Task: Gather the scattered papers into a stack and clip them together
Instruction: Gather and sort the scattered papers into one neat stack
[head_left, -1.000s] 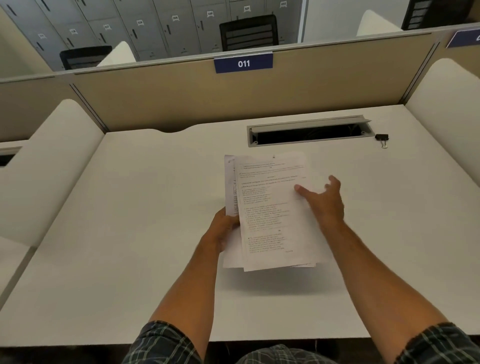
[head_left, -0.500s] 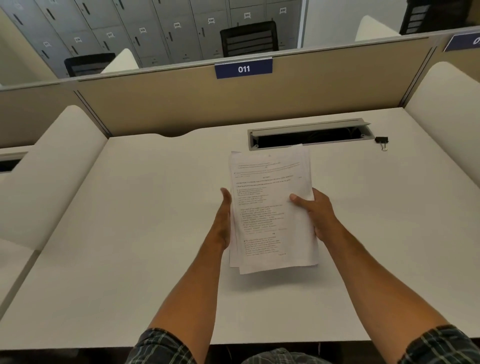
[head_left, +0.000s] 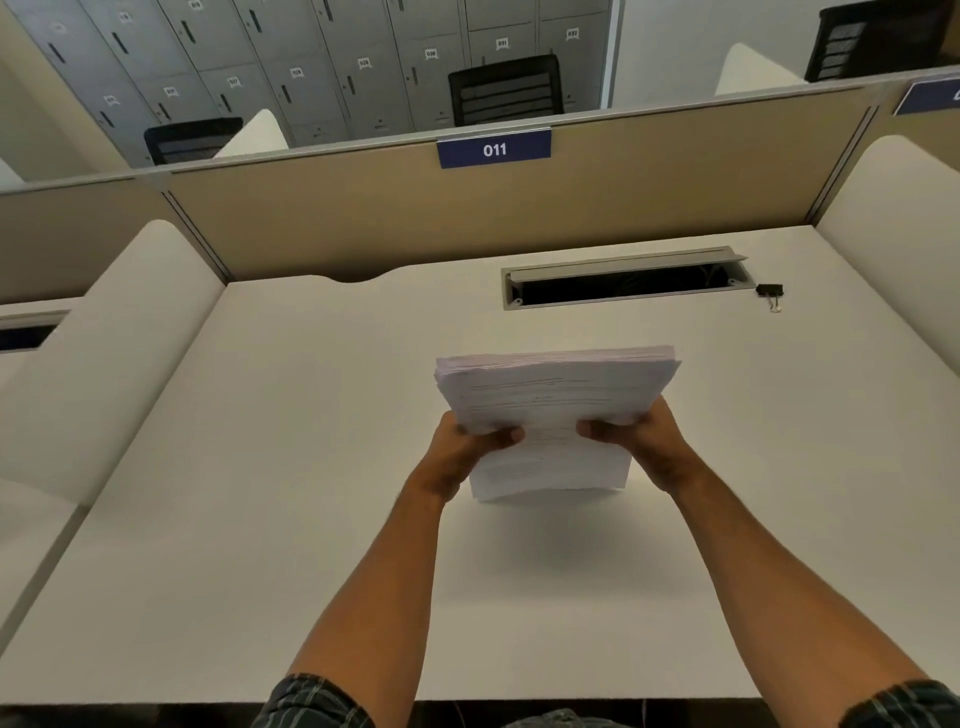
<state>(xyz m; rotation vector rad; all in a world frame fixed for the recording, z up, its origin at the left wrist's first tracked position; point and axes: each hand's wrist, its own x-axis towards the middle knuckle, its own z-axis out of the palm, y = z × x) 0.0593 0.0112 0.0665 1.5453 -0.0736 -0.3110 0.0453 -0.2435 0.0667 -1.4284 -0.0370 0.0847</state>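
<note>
— Where's the stack (head_left: 550, 410)?
— Upright on the worktop (head_left: 260, 467), bare surface all round; clip (head_left: 770, 292) far right.
— Hands?
— I see left hand (head_left: 470, 449) and right hand (head_left: 636, 436) gripping its sides, thumbs in front.

office/study hall | numbered cubicle divider (head_left: 493, 149) | grey lockers (head_left: 311, 67) | mesh chairs (head_left: 506, 88) | white desk (head_left: 260, 467)

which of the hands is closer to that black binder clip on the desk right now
Right. The right hand grips the paper stack's right edge, below-left of the binder clip; the left hand grips the opposite edge, farther away.
</note>
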